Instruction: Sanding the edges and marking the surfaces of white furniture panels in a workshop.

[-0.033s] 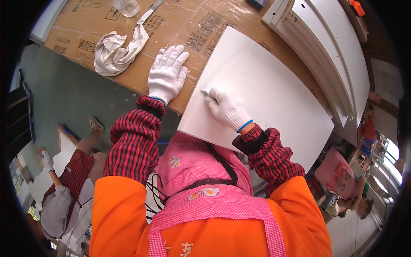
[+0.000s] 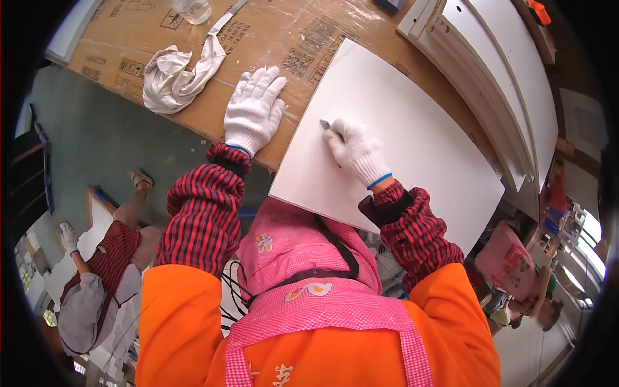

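Note:
A white panel [image 2: 412, 155] lies at an angle on the cardboard-covered table, its near corner beside my apron. My right hand [image 2: 358, 151], in a white knit glove, is closed over the panel's left part. From its fingertips pokes the tip of a small grey blade [image 2: 325, 124]; the rest of it is hidden in the fist. My left hand [image 2: 253, 109], gloved the same way, lies flat on the cardboard [image 2: 293, 39] just left of the panel, fingers stretched out and holding nothing.
A crumpled white cloth [image 2: 174, 84] lies left of my left hand, near a clear plastic container [image 2: 192, 9]. White boards [image 2: 496, 71] are stacked at the far right, with an orange object [image 2: 539, 13] beyond. Another person [image 2: 97, 284] works at the left; more people [image 2: 538, 306] are at the right.
My right hand has shifted right and slightly away from me over the panel, carrying the blade. My left hand stays in place.

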The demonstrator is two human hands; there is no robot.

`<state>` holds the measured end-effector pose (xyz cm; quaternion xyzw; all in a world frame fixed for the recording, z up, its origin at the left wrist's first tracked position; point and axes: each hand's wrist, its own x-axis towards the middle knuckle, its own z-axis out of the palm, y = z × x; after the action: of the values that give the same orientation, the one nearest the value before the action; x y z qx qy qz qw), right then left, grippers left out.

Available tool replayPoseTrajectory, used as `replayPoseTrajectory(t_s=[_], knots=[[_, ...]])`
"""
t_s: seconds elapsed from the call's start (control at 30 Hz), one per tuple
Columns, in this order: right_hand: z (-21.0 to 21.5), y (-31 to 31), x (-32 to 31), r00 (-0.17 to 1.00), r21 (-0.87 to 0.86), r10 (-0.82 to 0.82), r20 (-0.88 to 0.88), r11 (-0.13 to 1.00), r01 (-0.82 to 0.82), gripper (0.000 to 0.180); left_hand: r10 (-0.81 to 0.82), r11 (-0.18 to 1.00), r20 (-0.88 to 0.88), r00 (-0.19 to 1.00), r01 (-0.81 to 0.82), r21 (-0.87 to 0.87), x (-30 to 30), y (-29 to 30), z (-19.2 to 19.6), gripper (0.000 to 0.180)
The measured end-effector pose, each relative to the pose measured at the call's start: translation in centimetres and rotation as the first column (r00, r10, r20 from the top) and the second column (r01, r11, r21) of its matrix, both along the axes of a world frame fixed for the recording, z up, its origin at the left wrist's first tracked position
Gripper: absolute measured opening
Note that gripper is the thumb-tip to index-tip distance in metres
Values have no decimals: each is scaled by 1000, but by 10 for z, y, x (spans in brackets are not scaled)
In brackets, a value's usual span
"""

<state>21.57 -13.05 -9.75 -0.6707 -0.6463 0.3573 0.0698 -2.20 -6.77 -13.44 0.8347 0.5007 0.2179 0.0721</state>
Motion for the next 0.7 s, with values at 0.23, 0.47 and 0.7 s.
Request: replayPoseTrajectory(t_s=[0.23, 0.47, 0.7], knots=[[11, 23, 11, 996, -10, -77, 52, 997, 77, 21, 10, 1000, 3, 1000, -10, 1, -5, 0, -2, 40], [30, -90, -69, 821, -35, 551, -149, 827, -561, 13, 0, 1000, 23, 1000, 0, 6, -1, 2, -5, 40], [5, -19, 191, 799, 23, -599, 51, 801, 599, 25, -1, 1000, -3, 1000, 1, -4, -1, -1, 4, 41]])
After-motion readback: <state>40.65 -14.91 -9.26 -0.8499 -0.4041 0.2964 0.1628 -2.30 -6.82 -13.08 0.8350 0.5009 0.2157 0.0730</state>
